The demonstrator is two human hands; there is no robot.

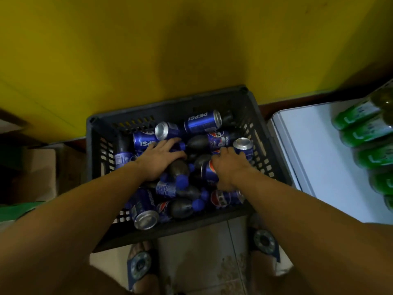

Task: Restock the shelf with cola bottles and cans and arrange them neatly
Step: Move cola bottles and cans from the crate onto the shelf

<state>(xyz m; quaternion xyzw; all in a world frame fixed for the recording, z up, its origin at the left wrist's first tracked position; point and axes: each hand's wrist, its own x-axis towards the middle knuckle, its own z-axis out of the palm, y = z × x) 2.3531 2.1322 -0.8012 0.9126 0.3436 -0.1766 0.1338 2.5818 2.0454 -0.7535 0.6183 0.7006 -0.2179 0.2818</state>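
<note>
A dark plastic crate (270, 143) stands on the floor against a yellow wall, filled with several blue cola cans (202, 121) and dark cola bottles with blue caps (180, 207), all lying jumbled. My left hand (161, 160) reaches into the crate and curls over a cola bottle (179, 170) with a blue cap. My right hand (228, 167) grips another cola bottle (207, 169) with a red-and-blue label near the crate's right side, just below an upright can (243, 145).
A white shelf (319, 156) lies at the right with several green bottles (365, 133) in a row. Cardboard boxes (40, 167) sit at the left. My two sandalled feet (142, 265) stand on the tiled floor below the crate.
</note>
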